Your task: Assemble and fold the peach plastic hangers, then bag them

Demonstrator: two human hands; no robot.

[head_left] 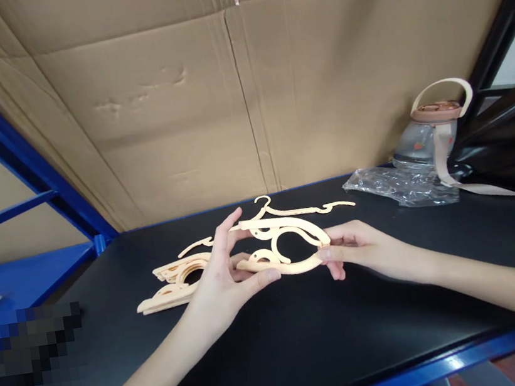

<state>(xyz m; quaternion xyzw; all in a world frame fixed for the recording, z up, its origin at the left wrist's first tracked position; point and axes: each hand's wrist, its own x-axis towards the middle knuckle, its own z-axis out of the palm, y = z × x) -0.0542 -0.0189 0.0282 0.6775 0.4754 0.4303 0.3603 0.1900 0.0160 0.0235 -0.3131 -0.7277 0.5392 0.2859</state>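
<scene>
A cream plastic folding hanger (pixel 287 243), folded up, is held between both hands just above the black tabletop (pixel 305 338). My left hand (pixel 225 273) grips its left end, thumb under and fingers over. My right hand (pixel 364 248) pinches its right end. A stack of folded hangers (pixel 174 283) of the same colour lies on the table behind my left hand. One unfolded hanger (pixel 288 211), hook up, lies flat further back.
A crumpled clear plastic bag (pixel 399 187) and a clear water bottle (pixel 425 133) with a pinkish lid and strap sit at the back right. A cardboard sheet (pixel 226 96) forms the back wall. Blue shelf frame (pixel 20 161) stands left.
</scene>
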